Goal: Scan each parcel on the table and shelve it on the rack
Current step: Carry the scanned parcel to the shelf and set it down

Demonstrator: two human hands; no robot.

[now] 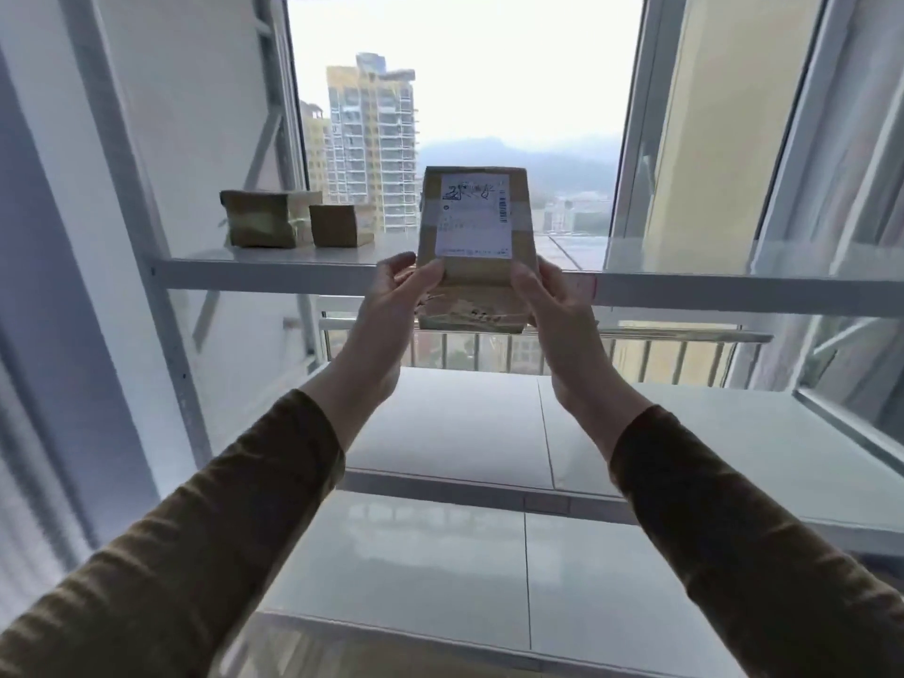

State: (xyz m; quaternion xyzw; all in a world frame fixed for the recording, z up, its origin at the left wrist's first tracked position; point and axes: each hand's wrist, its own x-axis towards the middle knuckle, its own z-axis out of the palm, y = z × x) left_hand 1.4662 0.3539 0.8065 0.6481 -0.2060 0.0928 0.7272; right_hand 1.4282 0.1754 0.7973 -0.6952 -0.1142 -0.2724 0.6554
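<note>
Held parcel (472, 237): brown cardboard, upright, raised between both hands at the front edge of the upper shelf; white label faces the camera.
Label (473, 215): covers most of the near face, with blue scribble at top and a barcode down its right side; print too small to read.
Left hand (391, 291): clamped on the parcel's lower left edge, thumb across the front, fingers curled behind.
Right hand (548, 298): clamped on the lower right edge, thumb on the front, fingers wrapped round the side.
Sleeves (230, 511): dark olive-brown, reaching up from the bottom corners.
Upper shelf (274, 274): white metal board of the rack; front lip runs just behind the hands, level with the knuckles.
Larger shelved parcel (266, 218): brown, taped, on the upper shelf well left of the left hand.
Smaller shelved parcel (340, 225): brown box just beside the larger one, between it and the held parcel, apart from the held parcel.
Open room on upper shelf: bare board right of the right hand, out to the right upright.
Lower shelf (460, 433): white boards below the wrists, bare where visible.
Rack upright (161, 305): white perforated post, far left of the left hand.
Window (464, 90): behind the rack, beyond the hands; tower blocks and hazy hills outside.
Balcony railing (636, 357): below the upper shelf, past the right hand.
</note>
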